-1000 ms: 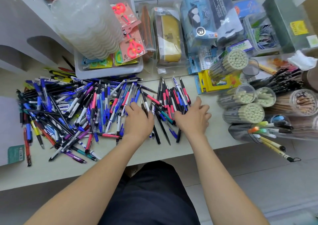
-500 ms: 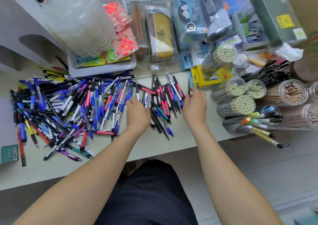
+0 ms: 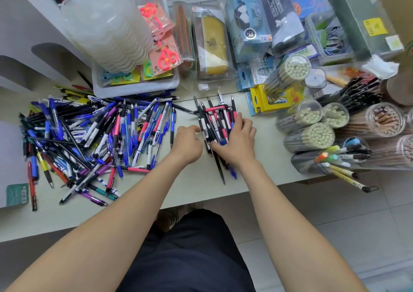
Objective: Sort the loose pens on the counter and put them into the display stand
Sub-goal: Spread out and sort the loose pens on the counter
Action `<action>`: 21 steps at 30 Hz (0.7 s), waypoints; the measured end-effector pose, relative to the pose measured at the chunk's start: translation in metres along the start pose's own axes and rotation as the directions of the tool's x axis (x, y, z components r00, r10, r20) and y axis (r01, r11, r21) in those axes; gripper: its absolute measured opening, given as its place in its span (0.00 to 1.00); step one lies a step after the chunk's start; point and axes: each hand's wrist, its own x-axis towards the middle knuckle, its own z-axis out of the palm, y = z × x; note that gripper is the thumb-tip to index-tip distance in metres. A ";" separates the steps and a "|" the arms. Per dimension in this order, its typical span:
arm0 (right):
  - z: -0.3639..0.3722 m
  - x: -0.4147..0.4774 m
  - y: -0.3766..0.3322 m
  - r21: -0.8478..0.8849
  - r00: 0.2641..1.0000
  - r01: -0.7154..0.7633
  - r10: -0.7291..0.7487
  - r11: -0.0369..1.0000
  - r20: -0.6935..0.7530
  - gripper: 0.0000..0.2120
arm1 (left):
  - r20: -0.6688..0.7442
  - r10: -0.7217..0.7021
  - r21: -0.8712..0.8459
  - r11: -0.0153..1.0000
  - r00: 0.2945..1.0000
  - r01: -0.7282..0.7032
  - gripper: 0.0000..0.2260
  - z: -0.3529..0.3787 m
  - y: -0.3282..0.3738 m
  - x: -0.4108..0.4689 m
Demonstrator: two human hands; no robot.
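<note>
Both hands are down on the pens, close together with one cluster between them. The right hand (image 3: pixel 237 140) is draped over a small bundle of black, pink and blue pens (image 3: pixel 214 122), fingers curved across the top and thumb hooked in on the near side, cupping it. The left hand (image 3: pixel 190 142) sits at the bundle's left edge with its fingers curled. Whether it has actually pinched a pen, I cannot tell from here.

That bundle lies on the pale worktop (image 3: pixel 201 191), set apart from the big loose heap of blue, black, purple and pink pens (image 3: pixel 89 140) sprawled to the left. So this looks like the sorting step: one kind pulled out and squared up. Next, I'd say, the tips need lining up so the bundle lifts as one. Which thing back there is the display stand, I can't make out.

Further out, a white plastic tray of carded scissors (image 3: pixel 134 88) stands behind the heap, and clear tubes of pale-ended pencils (image 3: pixel 310 137) are on the right. A yellow cardboard box (image 3: pixel 268 104) shows a "12". The other labels are too blurred to read.
</note>
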 end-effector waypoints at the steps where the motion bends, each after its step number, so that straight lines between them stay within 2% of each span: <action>1: -0.001 0.001 0.004 0.022 1.000 0.025 -0.025 0.999 -0.006 0.58 | -0.022 0.028 0.057 0.998 0.999 -0.027 0.22 0.001 -0.004 0.000; 4: -0.006 -0.004 0.012 0.027 0.998 0.062 -0.061 0.998 -0.019 0.58 | -0.155 0.136 0.160 0.981 0.978 -0.111 0.19 0.002 -0.009 0.000; 6: -0.007 -0.015 0.012 -0.016 0.999 0.000 -0.001 1.000 -0.040 0.62 | -0.265 0.224 0.230 0.959 0.938 -0.165 0.23 -0.003 -0.010 0.004; 8: -0.005 -0.028 0.009 -0.069 0.997 -0.077 0.076 0.995 -0.025 0.67 | -0.245 0.294 0.313 0.926 0.924 -0.211 0.29 -0.007 -0.010 0.015; 10: 0.003 -0.039 0.007 -0.106 0.996 -0.081 0.083 0.991 0.017 0.70 | -0.153 0.321 0.386 0.890 0.935 -0.242 0.31 -0.010 -0.009 0.030; 11: 0.007 -0.043 0.008 -0.099 0.997 -0.061 0.064 0.993 0.036 0.71 | -0.117 0.334 0.439 0.862 0.935 -0.253 0.27 -0.010 -0.008 0.036; 13: 0.011 -0.047 0.011 0.004 0.999 -0.012 0.011 1.000 0.041 0.67 | -0.115 0.357 0.534 0.809 0.927 -0.245 0.13 -0.010 -0.004 0.044; 15: 0.010 -0.048 0.015 0.064 1.000 0.015 -0.015 0.998 -0.004 0.61 | -0.165 0.328 0.537 0.821 0.930 -0.194 0.03 -0.008 -0.003 0.049; 18: 0.004 -0.051 0.018 -0.025 0.998 -0.039 0.037 0.999 -0.048 0.50 | -0.194 0.190 0.434 0.896 0.962 -0.090 0.07 -0.002 -0.004 0.052; 21: 0.002 -0.054 0.019 0.035 1.000 -0.020 0.021 0.999 -0.011 0.43 | -0.179 0.060 0.306 0.952 0.982 -0.002 0.12 0.000 -0.004 0.042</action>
